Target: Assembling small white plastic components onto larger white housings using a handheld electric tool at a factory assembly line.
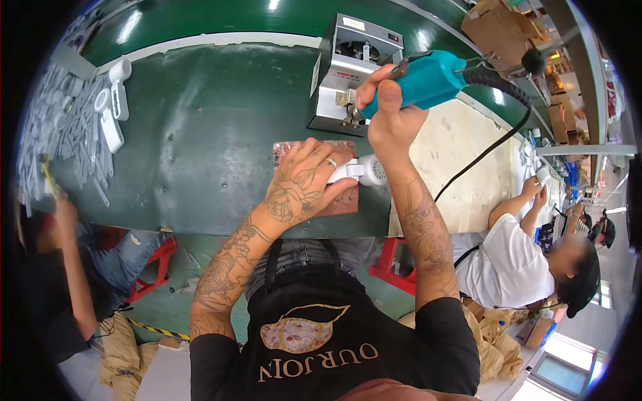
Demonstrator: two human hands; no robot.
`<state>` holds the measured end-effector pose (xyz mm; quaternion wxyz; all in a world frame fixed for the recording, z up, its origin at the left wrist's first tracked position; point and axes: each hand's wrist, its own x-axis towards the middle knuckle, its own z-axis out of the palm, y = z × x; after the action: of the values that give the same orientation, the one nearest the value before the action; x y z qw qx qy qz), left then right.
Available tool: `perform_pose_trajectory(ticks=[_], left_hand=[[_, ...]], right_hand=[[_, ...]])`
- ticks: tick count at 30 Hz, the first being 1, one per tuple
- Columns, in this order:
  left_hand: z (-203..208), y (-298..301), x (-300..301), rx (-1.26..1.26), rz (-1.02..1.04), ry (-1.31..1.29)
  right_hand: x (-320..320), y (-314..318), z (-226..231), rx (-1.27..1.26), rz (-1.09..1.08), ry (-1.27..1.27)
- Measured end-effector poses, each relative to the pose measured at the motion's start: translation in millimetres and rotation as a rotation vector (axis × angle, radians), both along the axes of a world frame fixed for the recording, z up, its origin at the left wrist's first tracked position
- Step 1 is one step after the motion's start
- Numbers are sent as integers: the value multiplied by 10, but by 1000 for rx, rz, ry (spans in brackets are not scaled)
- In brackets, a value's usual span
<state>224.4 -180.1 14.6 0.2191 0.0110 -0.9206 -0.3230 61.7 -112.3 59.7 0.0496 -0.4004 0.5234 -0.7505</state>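
Observation:
My right hand [396, 120] grips a teal electric screwdriver [428, 80] from below, its fingers wrapped round the body. The driver's nose end points left, close to the front of a grey metal screw feeder machine [329, 110]; the tip itself is hard to make out. My left hand [302, 175] is closed over the handle of a white handheld fan [372, 171], whose round grilled head sticks out to the right. Beneath that hand and fan lies a reddish patterned pad [344, 204] on the green bench top [221, 134].
A heap of grey plastic parts [73, 134] covers the left end, beside several white fan pieces [111, 130]. Pale paper [461, 154] lies at right, crossed by the driver's black cable [485, 155]. A person sits on the left; another in white [511, 267] works on the right.

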Motion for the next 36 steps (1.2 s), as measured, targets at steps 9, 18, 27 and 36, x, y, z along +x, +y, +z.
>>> perform_pose_trajectory(ticks=[9, 18, 27, 36], left_hand=[[-22, 1, -7, 42, 22, -31], [20, 12, -16, 70, 25, -15], [20, 25, -19, 63, 30, -24], [35, 18, -42, 5, 21, -81]], right_hand=[[214, 171, 44, 123, 7, -168], [359, 516, 97, 162, 10, -173], [352, 485, -57, 123, 35, -215], [352, 475, -133, 124, 31, -221]])
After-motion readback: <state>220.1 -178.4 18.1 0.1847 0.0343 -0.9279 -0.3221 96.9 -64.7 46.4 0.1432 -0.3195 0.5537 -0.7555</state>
